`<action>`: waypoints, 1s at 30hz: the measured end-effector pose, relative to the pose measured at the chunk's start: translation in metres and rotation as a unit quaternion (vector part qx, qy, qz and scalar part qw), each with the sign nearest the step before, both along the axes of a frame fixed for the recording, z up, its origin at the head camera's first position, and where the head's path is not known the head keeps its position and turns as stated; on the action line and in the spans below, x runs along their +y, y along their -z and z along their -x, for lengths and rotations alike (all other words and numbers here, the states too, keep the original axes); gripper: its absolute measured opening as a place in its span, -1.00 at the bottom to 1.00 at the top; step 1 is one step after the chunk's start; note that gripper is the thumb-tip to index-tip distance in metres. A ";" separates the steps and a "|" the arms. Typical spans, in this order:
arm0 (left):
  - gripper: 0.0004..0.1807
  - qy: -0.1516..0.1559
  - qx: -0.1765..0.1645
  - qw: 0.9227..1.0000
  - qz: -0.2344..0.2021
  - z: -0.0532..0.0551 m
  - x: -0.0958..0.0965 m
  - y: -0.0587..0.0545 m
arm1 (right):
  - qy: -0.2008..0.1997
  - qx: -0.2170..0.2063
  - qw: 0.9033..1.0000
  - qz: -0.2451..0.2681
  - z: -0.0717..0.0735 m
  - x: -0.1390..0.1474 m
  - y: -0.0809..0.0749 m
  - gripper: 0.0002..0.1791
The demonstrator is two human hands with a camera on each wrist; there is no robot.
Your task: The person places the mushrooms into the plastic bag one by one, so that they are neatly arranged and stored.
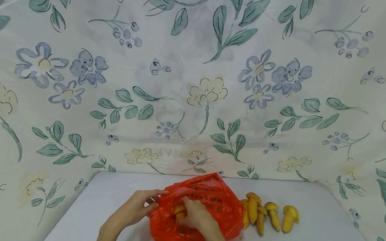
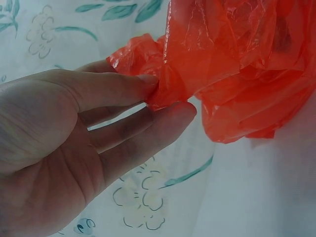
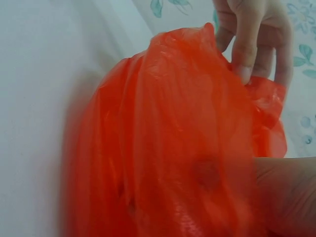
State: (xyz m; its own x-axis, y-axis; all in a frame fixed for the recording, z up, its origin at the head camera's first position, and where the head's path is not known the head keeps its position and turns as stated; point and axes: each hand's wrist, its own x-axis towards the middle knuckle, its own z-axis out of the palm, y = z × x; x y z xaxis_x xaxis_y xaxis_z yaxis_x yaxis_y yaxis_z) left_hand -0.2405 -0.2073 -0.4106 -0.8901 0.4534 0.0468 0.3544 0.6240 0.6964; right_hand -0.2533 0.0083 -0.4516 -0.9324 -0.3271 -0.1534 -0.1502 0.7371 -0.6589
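Note:
A red plastic bag (image 1: 219, 211) with dark printing lies on the white table, its mouth toward me. My left hand (image 1: 137, 205) pinches the bag's left edge; in the left wrist view the thumb and fingers (image 2: 118, 91) hold a crumpled corner of the red plastic. Inside the mouth, my right hand (image 1: 198, 214) has its fingers around a yellow mushroom (image 1: 179, 211). From the right wrist the bag (image 3: 182, 128) covers most of that hand, and only a part near the wrist (image 3: 291, 192) shows.
Several yellow mushrooms (image 1: 274, 215) lie on the table just right of the bag, the nearest partly behind its edge. The white table (image 1: 324, 231) extends around them. A floral cloth (image 1: 198, 59) hangs behind the table and along both sides.

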 end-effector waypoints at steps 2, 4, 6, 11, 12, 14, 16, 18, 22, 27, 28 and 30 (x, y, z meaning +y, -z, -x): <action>-0.55 0.000 0.001 1.000 0.000 0.000 0.000 0.000 | -0.001 -0.001 1.000 -0.003 0.000 0.000 -0.002 -0.41; -0.55 -0.001 0.002 1.000 0.000 0.000 0.000 0.000 | -0.003 -0.001 1.000 -0.004 0.000 0.000 -0.004 -0.41; -0.55 -0.002 0.003 1.000 0.001 -0.001 0.000 0.000 | -0.005 -0.002 1.000 -0.006 -0.001 0.001 -0.005 -0.41; -0.55 -0.002 0.003 1.000 0.001 -0.002 0.000 0.000 | -0.007 -0.004 1.000 -0.006 -0.002 0.003 -0.004 -0.40; -0.55 -0.002 0.002 1.000 0.001 -0.002 -0.001 0.000 | -0.006 -0.004 1.000 -0.005 -0.003 0.003 -0.004 -0.40; -0.55 -0.001 0.002 1.000 0.001 -0.001 -0.001 0.000 | -0.007 -0.003 1.000 -0.005 -0.003 0.004 -0.005 -0.40; -0.55 0.000 0.002 1.000 0.000 -0.001 -0.001 0.000 | -0.007 0.000 1.000 -0.009 -0.003 0.005 -0.006 -0.40; -0.55 0.001 0.003 1.000 0.000 0.000 -0.001 0.000 | -0.009 0.001 1.000 -0.013 -0.004 0.006 -0.008 -0.40; -0.55 -0.001 0.006 1.000 0.004 0.000 -0.001 0.001 | -0.016 0.011 0.999 -0.027 -0.005 0.008 -0.013 -0.38; -0.55 -0.003 0.009 1.000 0.005 0.001 -0.001 0.001 | -0.021 0.017 0.999 -0.039 -0.009 0.011 -0.017 -0.33; -0.55 -0.002 0.009 1.000 0.005 0.001 -0.001 0.001 | -0.021 0.019 0.999 -0.040 -0.009 0.012 -0.018 -0.33; -0.56 -0.002 0.011 1.000 0.005 0.001 -0.001 0.001 | -0.019 0.022 0.999 -0.043 -0.011 0.014 -0.020 -0.33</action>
State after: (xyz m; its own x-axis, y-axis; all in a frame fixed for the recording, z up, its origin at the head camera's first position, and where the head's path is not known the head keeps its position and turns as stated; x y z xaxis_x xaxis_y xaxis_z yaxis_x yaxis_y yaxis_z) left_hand -0.2411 -0.2083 -0.4118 -0.8911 0.4497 0.0608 0.3660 0.6329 0.6823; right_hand -0.2425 0.0227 -0.4318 -0.9257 -0.3508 -0.1412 -0.2074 0.7832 -0.5861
